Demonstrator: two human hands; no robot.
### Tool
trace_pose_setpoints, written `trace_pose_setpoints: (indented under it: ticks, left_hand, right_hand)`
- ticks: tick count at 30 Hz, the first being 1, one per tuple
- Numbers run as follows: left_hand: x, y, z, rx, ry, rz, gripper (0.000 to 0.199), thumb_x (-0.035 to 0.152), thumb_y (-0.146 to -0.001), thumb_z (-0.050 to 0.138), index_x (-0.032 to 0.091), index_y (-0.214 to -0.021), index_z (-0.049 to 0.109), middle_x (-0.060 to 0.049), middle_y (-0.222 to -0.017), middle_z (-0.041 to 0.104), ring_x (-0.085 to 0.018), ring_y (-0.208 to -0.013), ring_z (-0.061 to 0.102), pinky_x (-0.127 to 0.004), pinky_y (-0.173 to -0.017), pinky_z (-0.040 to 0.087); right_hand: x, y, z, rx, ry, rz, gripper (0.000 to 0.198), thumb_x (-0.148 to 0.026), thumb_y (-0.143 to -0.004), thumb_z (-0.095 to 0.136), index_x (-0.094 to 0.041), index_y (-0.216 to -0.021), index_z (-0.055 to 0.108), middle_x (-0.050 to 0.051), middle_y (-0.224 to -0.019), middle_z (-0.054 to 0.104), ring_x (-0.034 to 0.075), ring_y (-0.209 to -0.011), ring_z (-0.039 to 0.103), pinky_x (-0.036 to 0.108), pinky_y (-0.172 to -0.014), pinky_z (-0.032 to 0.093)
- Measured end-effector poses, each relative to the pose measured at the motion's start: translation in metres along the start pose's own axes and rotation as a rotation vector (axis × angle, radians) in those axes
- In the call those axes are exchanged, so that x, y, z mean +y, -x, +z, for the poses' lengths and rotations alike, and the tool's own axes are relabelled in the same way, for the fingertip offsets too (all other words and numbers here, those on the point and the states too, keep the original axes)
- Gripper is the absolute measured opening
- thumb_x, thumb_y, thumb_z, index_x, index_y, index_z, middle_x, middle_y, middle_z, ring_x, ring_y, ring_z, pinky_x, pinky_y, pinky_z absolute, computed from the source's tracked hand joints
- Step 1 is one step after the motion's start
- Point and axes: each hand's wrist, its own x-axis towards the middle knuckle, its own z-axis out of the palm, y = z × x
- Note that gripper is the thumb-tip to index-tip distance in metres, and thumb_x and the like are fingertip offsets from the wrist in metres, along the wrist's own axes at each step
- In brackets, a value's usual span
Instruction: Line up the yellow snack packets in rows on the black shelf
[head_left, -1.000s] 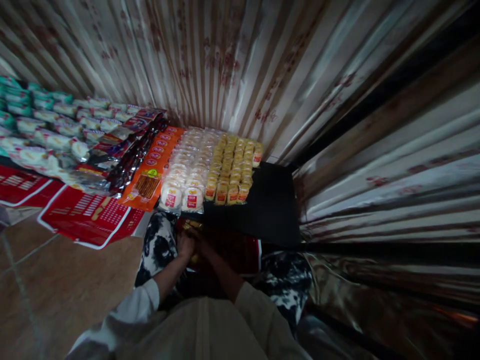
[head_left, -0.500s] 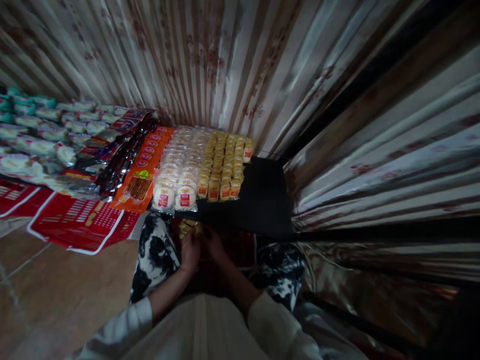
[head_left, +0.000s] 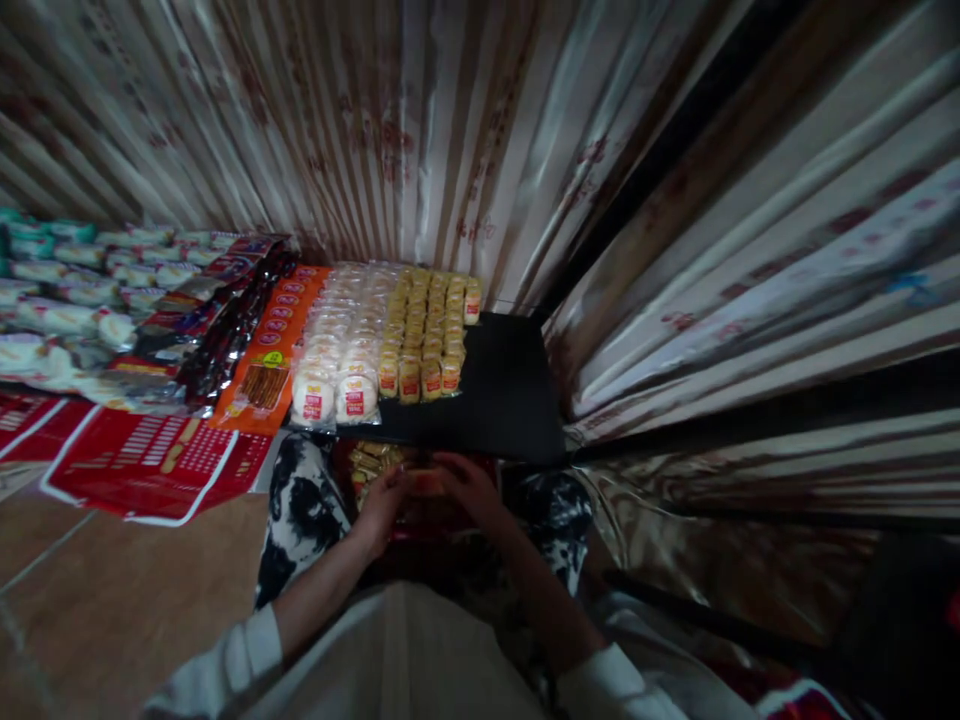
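Small packet (head_left: 426, 483) clamped between left hand (head_left: 385, 503) and right hand (head_left: 474, 492).
Fingers grip the packet from opposite sides, above the lap, between the knees; its print is too dark to read. Loose yellow packets (head_left: 373, 458) lie just beside the left hand, below the edge of the black table (head_left: 506, 385). On the table, right to left: rows of yellow cakes (head_left: 431, 325), rows of white cakes (head_left: 341, 340), an orange bag (head_left: 259, 375), dark pouches (head_left: 217, 310). Behind: striped curtain (head_left: 375, 130).
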Motion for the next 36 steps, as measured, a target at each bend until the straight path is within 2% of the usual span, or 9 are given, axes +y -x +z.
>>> trace_pose_setpoints:
  ticks: [5, 8, 11, 18, 24, 27, 31, 34, 36]
  left_hand:
    - [0.015, 0.005, 0.015, 0.072, 0.158, 0.013, 0.031, 0.022, -0.07, 0.062, 0.018, -0.101, 0.055, -0.006, -0.09, 0.067, -0.016, -0.077, 0.064, -0.028, -0.069, 0.053]
    - [0.019, 0.006, 0.023, 0.081, 0.182, 0.039, 0.029, 0.017, -0.07, 0.061, 0.017, -0.098, 0.054, -0.005, -0.085, 0.065, -0.014, -0.076, 0.064, -0.028, -0.072, 0.053]
    - [0.021, 0.007, 0.031, 0.067, 0.191, 0.066, 0.026, 0.016, -0.068, 0.062, 0.016, -0.092, 0.055, -0.004, -0.083, 0.065, -0.013, -0.075, 0.063, -0.026, -0.072, 0.052]
    - [0.029, 0.008, 0.052, 0.076, -0.003, 0.128, 0.035, 0.027, -0.06, 0.069, 0.016, -0.092, 0.059, 0.0, -0.074, 0.064, -0.012, -0.065, 0.06, -0.021, -0.061, 0.047]
    - [0.036, -0.011, 0.087, 0.03, -0.054, 0.202, 0.034, 0.03, -0.058, 0.071, 0.016, -0.086, 0.06, -0.001, -0.072, 0.064, -0.012, -0.065, 0.06, -0.022, -0.062, 0.046]
    - [0.043, -0.024, 0.106, 0.058, -0.082, 0.248, 0.026, 0.018, -0.063, 0.065, 0.014, -0.089, 0.06, -0.003, -0.078, 0.065, -0.012, -0.068, 0.059, -0.021, -0.064, 0.046]
    - [0.055, -0.037, 0.129, 0.152, -0.188, 0.231, 0.036, 0.008, -0.068, 0.055, 0.013, -0.104, 0.058, -0.01, -0.108, 0.061, -0.015, -0.082, 0.06, -0.021, -0.06, 0.046]
    - [0.066, -0.046, 0.146, 0.064, -0.186, 0.224, 0.036, 0.013, -0.074, 0.051, 0.013, -0.11, 0.056, -0.013, -0.122, 0.055, -0.02, -0.099, 0.059, -0.024, -0.065, 0.05]
    - [0.072, -0.055, 0.158, -0.038, -0.14, 0.246, 0.037, 0.019, -0.08, 0.047, 0.014, -0.116, 0.054, -0.012, -0.127, 0.052, -0.021, -0.11, 0.055, -0.027, -0.077, 0.05]
  right_hand:
    - [-0.013, 0.002, 0.0, 0.098, -0.235, 0.014, 0.048, -0.035, -0.064, 0.07, -0.021, -0.108, 0.06, 0.006, -0.103, 0.068, 0.022, -0.093, 0.064, 0.037, -0.082, 0.052]
    - [-0.019, 0.003, 0.003, 0.122, -0.247, 0.019, 0.047, -0.036, -0.063, 0.07, -0.021, -0.106, 0.059, 0.006, -0.102, 0.068, 0.022, -0.093, 0.064, 0.037, -0.083, 0.052]
    - [-0.021, 0.003, 0.005, 0.206, -0.257, 0.003, 0.045, -0.037, -0.063, 0.069, -0.021, -0.104, 0.058, 0.005, -0.102, 0.067, 0.022, -0.094, 0.064, 0.037, -0.086, 0.05]
    - [-0.014, 0.002, -0.002, 0.318, -0.239, -0.047, 0.042, -0.039, -0.065, 0.068, -0.021, -0.103, 0.059, 0.004, -0.097, 0.069, 0.022, -0.091, 0.063, 0.036, -0.082, 0.051]
    - [-0.025, -0.006, -0.02, 0.352, -0.251, -0.107, 0.053, -0.039, -0.07, 0.063, -0.021, -0.118, 0.05, 0.004, -0.097, 0.067, 0.02, -0.088, 0.063, 0.032, -0.078, 0.052]
    - [-0.031, -0.023, -0.036, 0.379, -0.283, -0.17, 0.061, -0.037, -0.07, 0.063, -0.02, -0.125, 0.044, 0.005, -0.097, 0.066, 0.019, -0.084, 0.064, 0.031, -0.074, 0.053]
    - [-0.035, -0.062, -0.062, 0.495, -0.211, -0.249, 0.058, -0.031, -0.068, 0.064, -0.021, -0.122, 0.046, 0.006, -0.1, 0.063, 0.017, -0.081, 0.064, 0.03, -0.073, 0.053]
    - [-0.037, -0.097, -0.076, 0.549, -0.124, -0.296, 0.048, -0.029, -0.067, 0.063, -0.02, -0.113, 0.05, 0.007, -0.098, 0.064, 0.017, -0.079, 0.064, 0.03, -0.074, 0.053]
    - [-0.039, -0.121, -0.08, 0.555, -0.076, -0.329, 0.041, -0.028, -0.068, 0.062, -0.02, -0.107, 0.052, 0.007, -0.095, 0.065, 0.017, -0.079, 0.064, 0.031, -0.074, 0.053]
